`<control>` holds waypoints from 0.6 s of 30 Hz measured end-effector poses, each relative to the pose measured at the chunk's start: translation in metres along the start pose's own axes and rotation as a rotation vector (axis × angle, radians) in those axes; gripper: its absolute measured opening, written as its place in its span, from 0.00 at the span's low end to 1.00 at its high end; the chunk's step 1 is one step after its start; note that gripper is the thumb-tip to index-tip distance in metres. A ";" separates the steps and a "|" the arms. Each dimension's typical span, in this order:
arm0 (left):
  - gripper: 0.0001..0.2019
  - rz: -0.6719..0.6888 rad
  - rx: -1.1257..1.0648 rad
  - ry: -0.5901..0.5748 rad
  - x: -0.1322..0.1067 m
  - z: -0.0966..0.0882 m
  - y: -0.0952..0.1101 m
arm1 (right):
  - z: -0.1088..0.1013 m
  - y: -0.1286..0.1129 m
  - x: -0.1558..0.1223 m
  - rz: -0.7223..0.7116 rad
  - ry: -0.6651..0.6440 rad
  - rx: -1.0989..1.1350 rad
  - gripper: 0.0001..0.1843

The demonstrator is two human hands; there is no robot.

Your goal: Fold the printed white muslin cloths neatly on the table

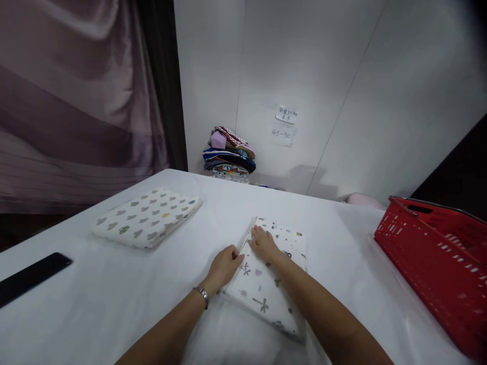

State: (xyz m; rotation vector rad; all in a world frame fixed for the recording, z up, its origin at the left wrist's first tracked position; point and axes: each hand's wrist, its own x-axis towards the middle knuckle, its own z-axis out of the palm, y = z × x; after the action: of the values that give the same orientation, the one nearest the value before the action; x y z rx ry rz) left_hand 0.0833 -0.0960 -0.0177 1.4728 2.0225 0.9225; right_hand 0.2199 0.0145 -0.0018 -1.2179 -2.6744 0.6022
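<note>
A white folded cloth (258, 289) printed with palm trees and small shapes lies at a slant on the white table in front of me. My left hand (224, 266), with a bracelet at the wrist, is closed at the cloth's left edge, thumb and finger pinching it. On top of the same cloth rests my right hand (264, 244), its fingers stretched out toward the upper left edge. Farther left sits a second folded cloth (146, 218) with grey clouds, which neither hand touches.
A red plastic basket (433, 268) with a metal handle stands at the right. At the left edge of the table (125, 299) lies a black flat object (38, 276). Behind the table is a stack of folded fabrics (229, 152) against the wall, near paper notes (283, 133).
</note>
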 end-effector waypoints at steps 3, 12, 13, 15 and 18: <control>0.09 -0.001 -0.011 -0.002 0.000 0.000 0.000 | -0.001 0.006 -0.004 0.029 0.052 0.018 0.30; 0.10 -0.014 -0.014 0.001 -0.001 -0.001 0.001 | -0.011 0.014 -0.011 0.068 0.030 -0.029 0.28; 0.10 -0.016 -0.018 -0.003 -0.001 -0.001 0.001 | -0.012 0.012 -0.014 0.074 0.048 -0.020 0.29; 0.10 -0.015 -0.020 -0.010 -0.001 -0.001 0.000 | -0.012 0.006 -0.024 0.065 0.063 -0.015 0.30; 0.11 -0.007 0.001 -0.004 0.000 0.000 0.000 | -0.008 -0.003 -0.044 -0.025 -0.020 -0.012 0.31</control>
State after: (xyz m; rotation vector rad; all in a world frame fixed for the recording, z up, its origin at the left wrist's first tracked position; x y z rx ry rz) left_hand 0.0835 -0.0958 -0.0178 1.4660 2.0240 0.9148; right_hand 0.2495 -0.0176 0.0080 -1.1852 -2.7098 0.5985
